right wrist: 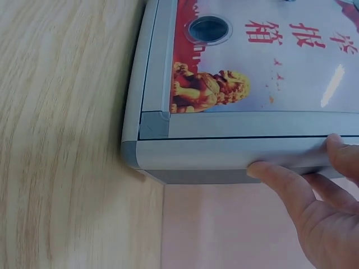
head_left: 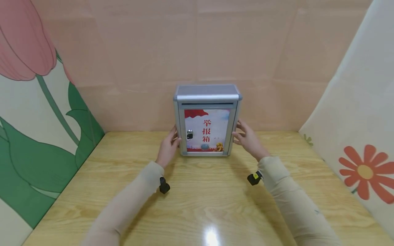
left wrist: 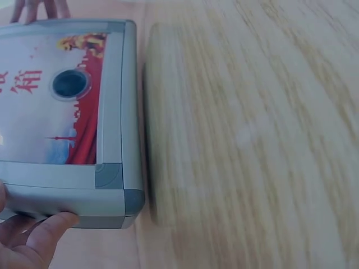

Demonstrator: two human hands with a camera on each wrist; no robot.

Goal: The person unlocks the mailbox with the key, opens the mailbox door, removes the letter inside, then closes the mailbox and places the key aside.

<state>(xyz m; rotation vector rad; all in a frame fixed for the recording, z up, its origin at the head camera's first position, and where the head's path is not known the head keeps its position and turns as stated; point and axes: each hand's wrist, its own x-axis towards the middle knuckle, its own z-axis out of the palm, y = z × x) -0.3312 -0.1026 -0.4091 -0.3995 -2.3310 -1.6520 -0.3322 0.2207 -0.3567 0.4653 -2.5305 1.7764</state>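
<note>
A silver-grey metal letter box [head_left: 207, 130] stands upright near the back of the table. Its front bears a printed panel with red characters, a slot above and a round window below. A lock with a black-headed key [head_left: 189, 135] is at the panel's left. My left hand [head_left: 168, 147] holds the box's left side low down; in the left wrist view its fingers [left wrist: 53, 228] lie on the side wall. On the opposite side my right hand [head_left: 250, 140] holds the box, with fingertips [right wrist: 263, 168] against the side wall. Some fingers of both hands are hidden behind the box.
The wood-grain table [head_left: 197, 205] runs out in front of the box. Behind it hangs a pink cloth backdrop [head_left: 138, 51]. Flower-printed sheets border the table, with a tulip [head_left: 27, 41] at left and a red flower [head_left: 365, 172] at right.
</note>
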